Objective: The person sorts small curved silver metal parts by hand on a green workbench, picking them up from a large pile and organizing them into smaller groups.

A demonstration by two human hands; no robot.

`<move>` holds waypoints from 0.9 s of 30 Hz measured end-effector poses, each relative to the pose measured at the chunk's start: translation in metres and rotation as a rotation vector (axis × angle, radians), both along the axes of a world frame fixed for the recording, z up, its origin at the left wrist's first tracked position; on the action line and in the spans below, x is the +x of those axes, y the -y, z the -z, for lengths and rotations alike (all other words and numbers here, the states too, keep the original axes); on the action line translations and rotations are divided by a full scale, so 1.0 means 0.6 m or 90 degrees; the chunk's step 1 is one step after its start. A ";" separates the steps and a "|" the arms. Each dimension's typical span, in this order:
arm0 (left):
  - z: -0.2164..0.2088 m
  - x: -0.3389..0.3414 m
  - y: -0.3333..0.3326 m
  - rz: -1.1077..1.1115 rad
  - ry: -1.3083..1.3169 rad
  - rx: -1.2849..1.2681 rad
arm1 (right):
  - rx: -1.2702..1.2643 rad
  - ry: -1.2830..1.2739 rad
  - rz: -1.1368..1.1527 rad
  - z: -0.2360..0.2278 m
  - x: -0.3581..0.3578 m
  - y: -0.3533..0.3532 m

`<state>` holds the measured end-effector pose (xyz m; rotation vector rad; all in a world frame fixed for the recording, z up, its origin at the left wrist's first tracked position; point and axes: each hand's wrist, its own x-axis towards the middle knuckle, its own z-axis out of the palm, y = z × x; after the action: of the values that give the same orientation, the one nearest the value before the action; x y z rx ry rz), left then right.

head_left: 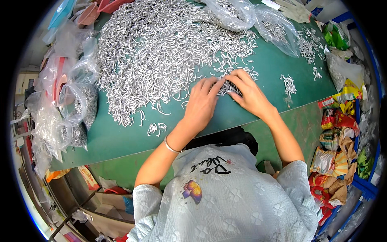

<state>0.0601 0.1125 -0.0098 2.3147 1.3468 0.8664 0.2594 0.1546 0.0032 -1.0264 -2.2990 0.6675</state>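
Right now, a small cluster of curved silvery pieces [229, 88] lies at the near right edge of the large heap [149, 52], with both hands over it. The left hand [200, 101], on the side closer to the heap's middle, has its fingers bent and slightly parted; the right hand [250, 97], farther out from the heap, arches over the cluster with its thumb apart from its fingers. The fingertips of the two hands come close together, and I cannot tell whether either pinches a piece. A bracelet [171, 147] circles the left wrist, nearer the person than the heap. A few loose pieces [157, 128] sit just in front of the heap, and a little pile [288, 85] well to its right. Filled clear bags [85, 105] stand left of the heap; another clear bag [278, 31] lies to its right. Beneath the heap spreads a green table [109, 142].
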 end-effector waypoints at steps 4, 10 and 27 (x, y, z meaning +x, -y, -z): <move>-0.013 -0.005 -0.015 -0.087 -0.036 0.020 | 0.061 0.087 0.036 -0.013 -0.032 0.016; -0.002 -0.018 -0.017 -0.016 0.042 -0.046 | 0.066 -0.002 0.017 0.004 -0.038 0.014; -0.032 -0.051 -0.079 -0.184 0.485 -0.167 | -0.644 -0.649 0.225 -0.039 0.035 -0.082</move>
<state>0.0297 0.1598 0.0097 1.3749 1.3305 1.3747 0.2806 0.2037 0.0268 -1.0485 -0.8147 1.7469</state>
